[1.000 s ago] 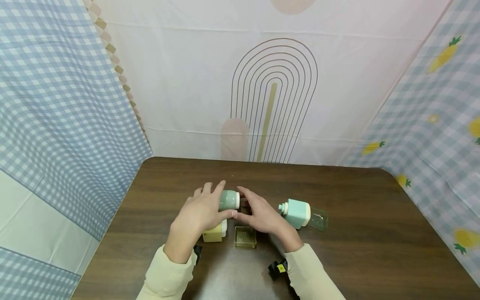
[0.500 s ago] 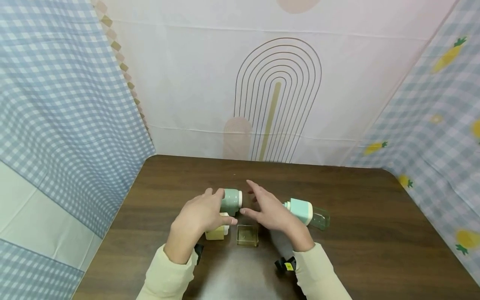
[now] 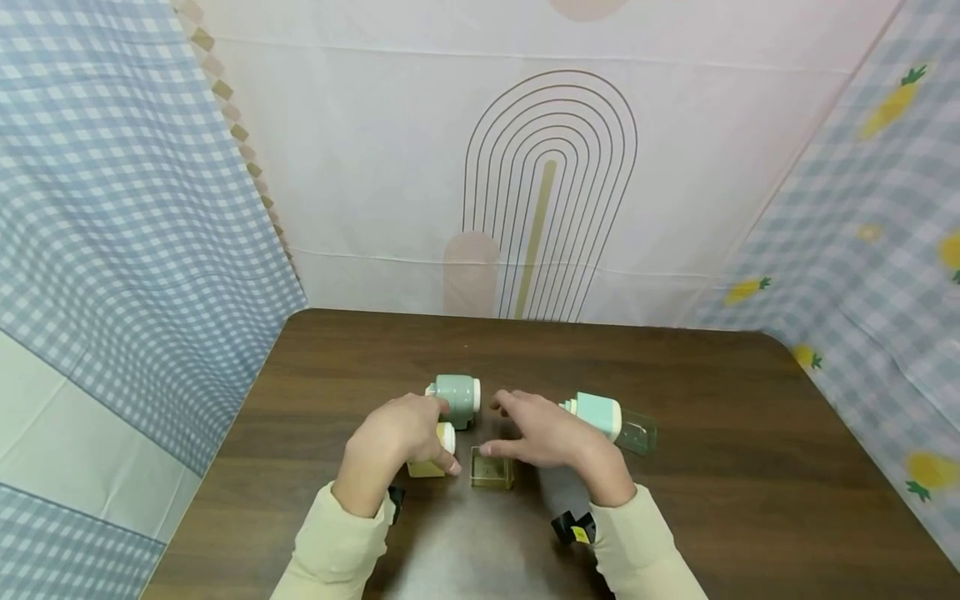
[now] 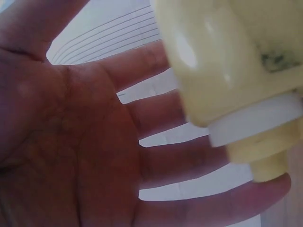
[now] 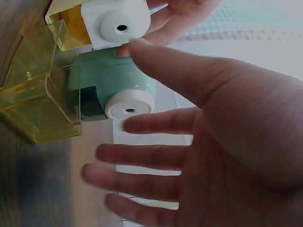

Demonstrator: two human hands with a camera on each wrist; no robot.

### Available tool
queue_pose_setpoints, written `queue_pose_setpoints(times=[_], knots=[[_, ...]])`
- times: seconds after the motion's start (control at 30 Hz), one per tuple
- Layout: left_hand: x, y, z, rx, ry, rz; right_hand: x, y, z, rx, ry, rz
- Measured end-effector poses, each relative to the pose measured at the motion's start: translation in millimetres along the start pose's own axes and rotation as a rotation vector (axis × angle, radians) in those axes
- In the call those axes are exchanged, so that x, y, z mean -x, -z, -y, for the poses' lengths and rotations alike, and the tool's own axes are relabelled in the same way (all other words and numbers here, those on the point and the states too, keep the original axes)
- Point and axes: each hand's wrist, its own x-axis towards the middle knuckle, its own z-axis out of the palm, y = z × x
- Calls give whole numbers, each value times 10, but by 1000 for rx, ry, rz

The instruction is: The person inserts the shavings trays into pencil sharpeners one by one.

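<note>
A yellow pencil sharpener [image 4: 222,56] with a white end ring lies on the table under my left hand [image 3: 393,437]. In the left wrist view the fingers stretch out behind its body, not curled round it. Just beyond lies a grey-green pencil sharpener [image 3: 456,398], its white face with the pencil hole turned right. My right hand [image 3: 543,429] hovers with spread fingers and thumb, holding nothing. Near its thumb is a see-through yellow shavings drawer [image 3: 491,468], loose on the table. The right wrist view shows the pencil holes of the yellow and green sharpeners side by side.
To the right of my right hand lies a mint pencil sharpener [image 3: 598,414], with a clear green drawer [image 3: 637,433] at its right end. A white patterned cloth [image 3: 375,167] hangs behind the brown table [image 3: 750,467], and checked cloths hang at both sides.
My left hand has come off the green sharpener and drawn back toward the yellow one. My right hand has moved away from the green sharpener, rightward and down.
</note>
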Motion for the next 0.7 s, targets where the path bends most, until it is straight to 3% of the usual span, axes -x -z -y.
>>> queue_pose_setpoints(times=[0.13,0.37,0.7], knots=[[-61,-62,2,-46,-14,-8,18,-12,49,32,-40,72],[-84,-65,-30,-135,-4,-9,-11,-63,101,85,-51,126],[-93,-82,-49,-73,-102,28,-49,-141,110,162,-68,189]])
